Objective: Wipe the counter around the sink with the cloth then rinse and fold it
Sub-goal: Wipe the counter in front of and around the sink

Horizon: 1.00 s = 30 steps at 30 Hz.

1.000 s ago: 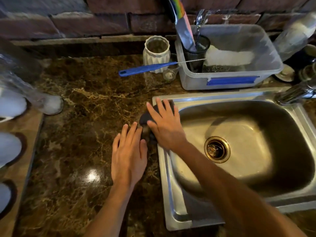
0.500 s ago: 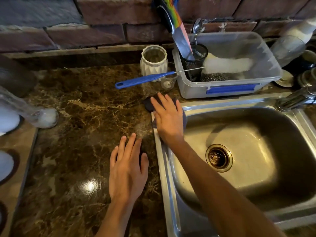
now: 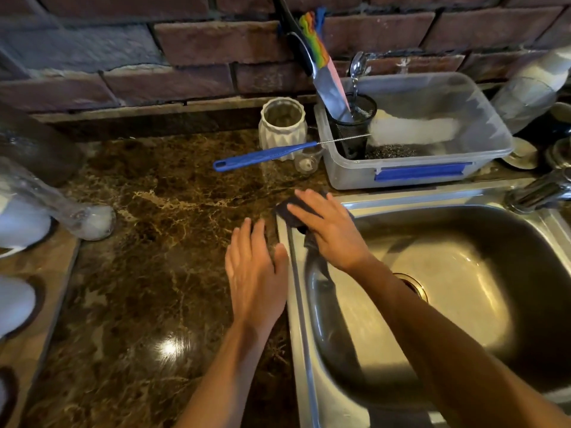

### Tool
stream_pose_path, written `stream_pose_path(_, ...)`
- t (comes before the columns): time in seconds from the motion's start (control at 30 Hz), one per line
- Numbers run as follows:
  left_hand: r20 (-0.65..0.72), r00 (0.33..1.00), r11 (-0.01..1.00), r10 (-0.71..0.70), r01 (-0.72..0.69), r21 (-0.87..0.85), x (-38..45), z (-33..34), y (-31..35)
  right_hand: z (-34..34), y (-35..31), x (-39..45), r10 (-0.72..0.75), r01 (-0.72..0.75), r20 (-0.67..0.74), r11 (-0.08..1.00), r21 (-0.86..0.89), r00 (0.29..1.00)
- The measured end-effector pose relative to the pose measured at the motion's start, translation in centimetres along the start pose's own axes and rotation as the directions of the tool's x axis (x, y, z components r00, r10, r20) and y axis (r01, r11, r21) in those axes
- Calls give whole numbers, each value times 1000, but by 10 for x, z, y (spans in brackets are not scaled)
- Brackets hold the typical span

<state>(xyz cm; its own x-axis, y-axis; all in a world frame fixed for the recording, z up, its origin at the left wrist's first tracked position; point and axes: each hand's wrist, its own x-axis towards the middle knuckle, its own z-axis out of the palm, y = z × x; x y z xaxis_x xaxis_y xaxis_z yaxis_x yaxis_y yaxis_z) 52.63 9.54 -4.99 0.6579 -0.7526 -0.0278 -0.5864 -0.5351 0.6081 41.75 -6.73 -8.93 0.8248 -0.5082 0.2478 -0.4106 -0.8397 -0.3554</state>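
Observation:
A dark cloth point(image 3: 285, 213) lies over the far left corner of the steel sink point(image 3: 309, 350), partly on the rim and partly on the brown marble counter point(image 3: 139, 273). My right hand point(image 3: 329, 230) presses flat on the cloth with fingers spread, covering most of it. A dark fold of the cloth hangs down inside the basin below my palm. Just left of the sink's rim, my left hand point(image 3: 255, 273) rests palm down on the counter, fingers apart, holding nothing.
Behind the sink stands a clear plastic tub point(image 3: 432, 177) with a mesh cutlery holder, knife and sponge. A blue-handled brush point(image 3: 262, 156), a white ribbed jar point(image 3: 282, 128) and a small glass sit beside it. A tap point(image 3: 540, 193) is at right, glassware point(image 3: 61, 211) at left.
My right hand has pushed the cloth away from me along the sink's left rim to its far corner. My left hand has stayed flat on the counter beside the rim.

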Motion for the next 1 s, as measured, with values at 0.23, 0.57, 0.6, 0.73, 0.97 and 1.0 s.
stream_pose_path(0.23,-4,997,984,80,-78,163,55,43,31,23,-19,-5,58,-55,-48,997,57,997)
stream_pose_path(0.57,43,992,937,117,-125,325,54,44,29,24,5,-36,187,-146,-233,972,185,954)
stream_pose_path(0.6,48,992,933,117,-127,336,55,44,29,20,8,-37,83,-60,-151,986,156,985)
stream_pose_path(0.73,73,991,938,112,-129,323,56,41,29,-1,67,-67,172,-164,-269,985,54,948)
stream_pose_path(0.97,93,991,936,97,-123,329,56,39,33,7,34,-54,496,-407,-357,864,297,791)
stream_pose_path(1.0,92,992,935,89,-115,335,57,39,34,12,31,-56,344,-290,-305,934,209,888)
